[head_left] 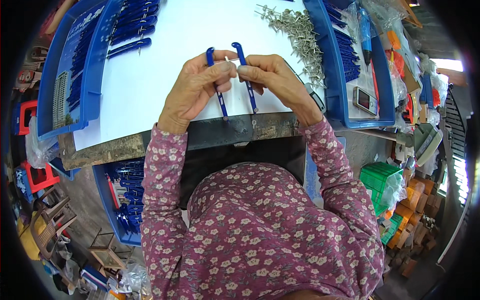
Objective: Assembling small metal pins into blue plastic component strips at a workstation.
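Over the front edge of the white-covered table, my left hand [196,86] pinches a slim blue handle-like piece [222,106] with a hooked top and metal at its lower end. A matching blue piece [250,93] is gripped between the thumb and fingers of my right hand [278,78]. The two pieces stand roughly upright, side by side and apart. Between the fingertips is a small pale pin-like part [227,60]; which hand holds it I cannot tell. Loose metal pins with flat heads [295,37] lie heaped beyond my right hand. Several finished-looking blue pieces [134,25] lie in a row at the far left.
Blue trays flank the sheet: the left tray [91,107] and the right tray [341,95] both hold blue pieces. A mobile phone [365,100] lies in the right one. Below the table at left is another blue bin [106,200]. A green crate [380,181] stands at right.
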